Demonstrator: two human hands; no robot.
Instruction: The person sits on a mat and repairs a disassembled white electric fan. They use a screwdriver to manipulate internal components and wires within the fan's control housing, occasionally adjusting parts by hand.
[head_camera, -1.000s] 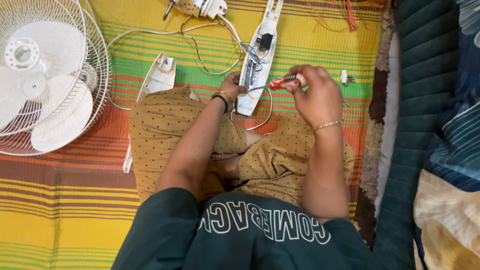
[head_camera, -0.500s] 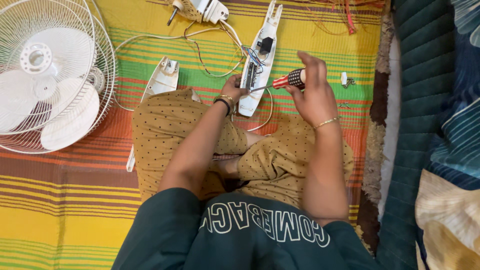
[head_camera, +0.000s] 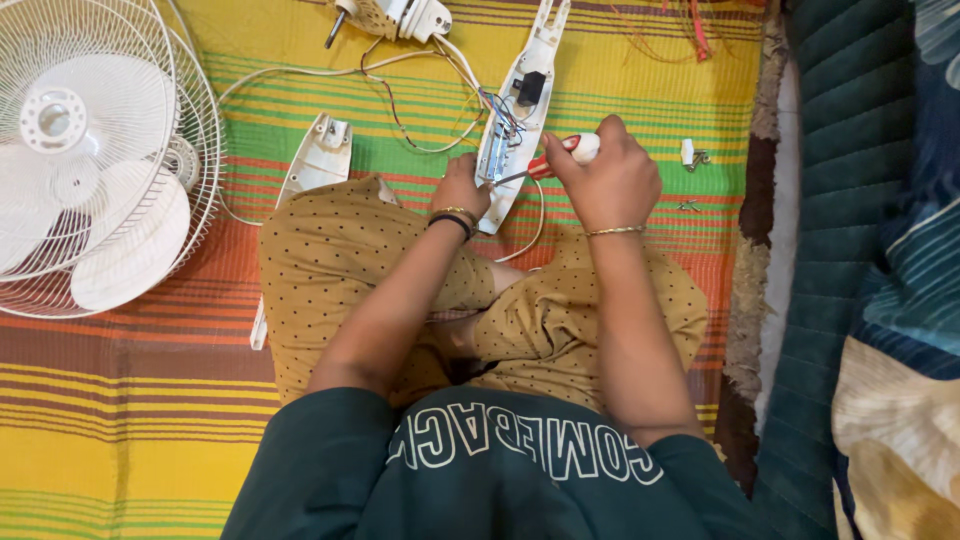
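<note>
We see a striped mat (head_camera: 120, 420) in yellow, green, orange and brown spread over the floor. On its left lies a white fan (head_camera: 90, 150), its wire cage around pale blades and a round hub. Just beside the cage rests a long white plastic cover (head_camera: 315, 165), partly under a fold of dotted mustard cloth (head_camera: 330, 270). At the top edge sits a white motor unit (head_camera: 395, 17), with thin white cable (head_camera: 300, 72) curving away from it across the mat. Red and orange wires (head_camera: 695, 25) trail near the top right. A small white part (head_camera: 687, 151) lies with tiny screws (head_camera: 688, 206) nearby. Along the right runs a quilted teal blanket (head_camera: 850, 200).
</note>
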